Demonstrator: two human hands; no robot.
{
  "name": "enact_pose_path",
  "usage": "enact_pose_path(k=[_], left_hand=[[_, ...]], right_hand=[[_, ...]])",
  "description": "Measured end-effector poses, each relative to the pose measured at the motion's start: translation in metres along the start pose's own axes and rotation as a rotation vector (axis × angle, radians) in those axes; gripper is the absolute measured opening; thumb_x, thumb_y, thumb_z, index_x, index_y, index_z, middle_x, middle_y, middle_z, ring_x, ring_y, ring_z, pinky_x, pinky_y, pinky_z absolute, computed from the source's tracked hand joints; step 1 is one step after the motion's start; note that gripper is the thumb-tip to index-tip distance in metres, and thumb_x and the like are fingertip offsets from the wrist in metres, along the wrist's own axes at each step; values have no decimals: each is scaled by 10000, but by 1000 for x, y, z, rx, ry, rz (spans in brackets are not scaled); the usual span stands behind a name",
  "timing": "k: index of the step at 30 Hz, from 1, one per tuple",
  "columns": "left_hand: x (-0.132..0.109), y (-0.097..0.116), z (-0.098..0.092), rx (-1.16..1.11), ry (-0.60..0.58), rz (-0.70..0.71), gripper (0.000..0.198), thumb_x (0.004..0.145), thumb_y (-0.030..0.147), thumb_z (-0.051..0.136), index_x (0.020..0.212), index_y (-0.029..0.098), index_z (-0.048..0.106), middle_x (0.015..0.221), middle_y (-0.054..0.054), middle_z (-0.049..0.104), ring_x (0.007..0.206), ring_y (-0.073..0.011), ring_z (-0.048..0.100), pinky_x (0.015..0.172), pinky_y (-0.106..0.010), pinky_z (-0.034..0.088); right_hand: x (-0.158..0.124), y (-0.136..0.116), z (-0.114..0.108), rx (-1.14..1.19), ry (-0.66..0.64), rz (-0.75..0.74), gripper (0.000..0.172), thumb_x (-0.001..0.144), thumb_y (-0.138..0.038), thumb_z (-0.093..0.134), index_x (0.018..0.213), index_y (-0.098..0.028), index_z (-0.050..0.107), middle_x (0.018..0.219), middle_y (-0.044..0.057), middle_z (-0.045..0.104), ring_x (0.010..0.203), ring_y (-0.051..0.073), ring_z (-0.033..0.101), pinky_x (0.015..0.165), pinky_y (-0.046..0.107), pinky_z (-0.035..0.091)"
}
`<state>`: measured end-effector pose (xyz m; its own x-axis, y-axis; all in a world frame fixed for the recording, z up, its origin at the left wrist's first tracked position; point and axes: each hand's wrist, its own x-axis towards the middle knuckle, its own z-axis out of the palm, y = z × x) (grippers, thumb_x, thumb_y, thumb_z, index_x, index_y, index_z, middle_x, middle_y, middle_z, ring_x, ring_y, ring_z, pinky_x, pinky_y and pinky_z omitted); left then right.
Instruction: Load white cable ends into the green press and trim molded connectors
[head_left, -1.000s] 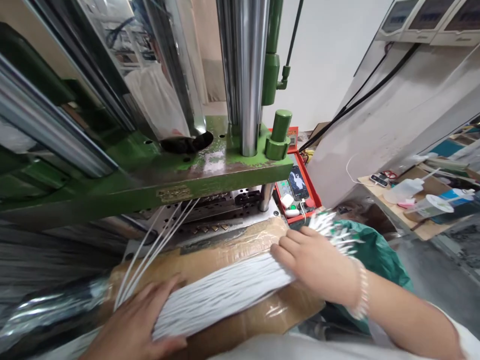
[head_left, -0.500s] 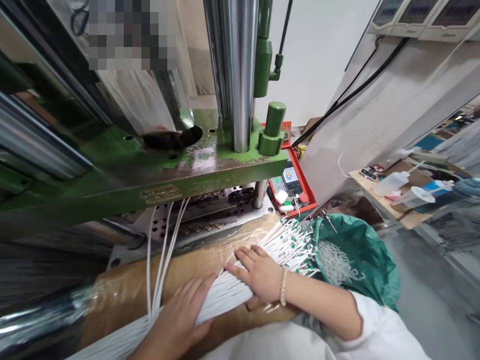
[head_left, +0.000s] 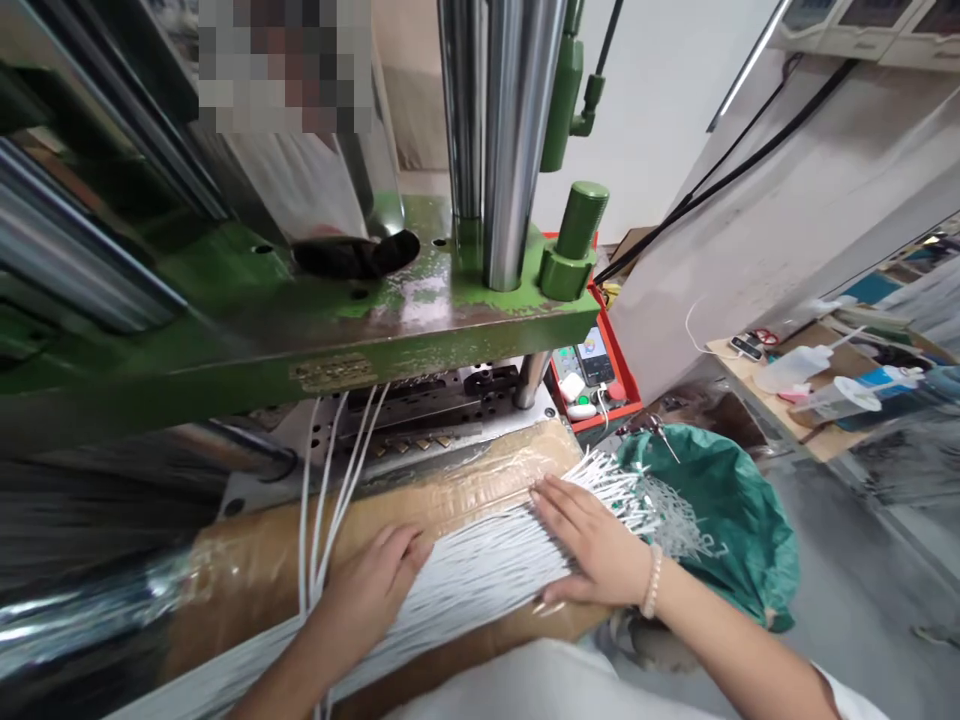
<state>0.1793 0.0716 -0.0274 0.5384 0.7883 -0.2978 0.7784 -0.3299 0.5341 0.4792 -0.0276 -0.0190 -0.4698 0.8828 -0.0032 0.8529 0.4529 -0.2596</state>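
A flat bundle of thin white wires (head_left: 472, 575) lies across a cardboard sheet wrapped in clear tape (head_left: 247, 570). My left hand (head_left: 371, 590) rests palm down on the bundle's left part, fingers stretched out. My right hand (head_left: 596, 545) presses flat on the bundle's right part, near the wire ends (head_left: 611, 480) that stick out over the edge. Several single white wires (head_left: 330, 480) run from under my left hand up into the metal mould (head_left: 420, 410) beneath the green press plate (head_left: 300, 330).
Steel columns (head_left: 510, 140) rise from the press plate. A green bag (head_left: 739, 520) holding white scraps sits to the right of the cardboard. A red tray (head_left: 596, 365) with a phone lies behind it. Bottles stand on a side bench (head_left: 817, 385) at right.
My right hand has slid along the bundle, first left toward my left hand, then back right toward the wire ends. My left hand stays flat on the wires. The view has shifted slightly.
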Motion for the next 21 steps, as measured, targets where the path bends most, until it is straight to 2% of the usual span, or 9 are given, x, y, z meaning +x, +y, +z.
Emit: enact_pose_path(k=[3,6,8,11,14,16,18,21], left_hand=[[26,25,2,12,-70,82,354,934,335,324,1097,157,582,1105,-103,632,1040,-235,582,919,-377,450],[47,46,7,50,-83,223,293,920,260,367,1073,149,590,1078,-106,620,1033,-239,562,921,-371,425],[56,55,12,69,-118,259,267,905,250,413,1075,149,592,1059,-107,616,1022,-249,560,905,-375,424],[59,58,19,64,-167,297,234,898,232,436,1043,164,607,1024,-92,616,994,-246,561,887,-371,422],[56,52,22,33,-147,334,225,908,197,404,971,172,618,964,-77,617,938,-224,564,854,-346,425],[55,49,20,29,-125,369,241,885,123,395,950,175,621,953,-71,619,926,-211,562,841,-329,423],[56,48,15,23,-159,441,268,855,79,417,981,186,627,975,-60,628,938,-198,564,848,-308,423],[59,50,3,64,-236,551,243,862,114,459,987,201,648,962,-49,646,916,-181,582,829,-276,437]], right_hand=[[-4,4,11,163,143,41,836,906,-615,368,1479,-68,102,1476,207,254,1390,290,178,1120,473,256],[1,4,11,293,269,154,594,976,-453,318,1444,-99,225,1418,191,359,1348,252,289,1102,462,312],[7,6,9,360,324,234,482,981,-390,343,1372,-108,353,1334,184,451,1278,232,391,1073,441,364],[18,7,4,387,354,202,382,960,-360,423,1262,-133,480,1254,166,510,1211,228,457,1038,429,407],[29,2,-1,344,382,22,424,926,-356,498,1285,-133,462,1284,176,487,1266,259,397,1059,471,373],[35,0,-1,369,401,-24,408,936,-336,479,1291,-136,456,1273,174,497,1261,253,401,1057,471,373],[41,2,3,472,431,54,333,963,-320,414,1232,-147,504,1197,156,547,1177,227,479,1013,441,419],[45,13,17,742,473,282,326,971,-394,379,1046,-161,595,1005,112,624,978,210,589,902,409,489]])
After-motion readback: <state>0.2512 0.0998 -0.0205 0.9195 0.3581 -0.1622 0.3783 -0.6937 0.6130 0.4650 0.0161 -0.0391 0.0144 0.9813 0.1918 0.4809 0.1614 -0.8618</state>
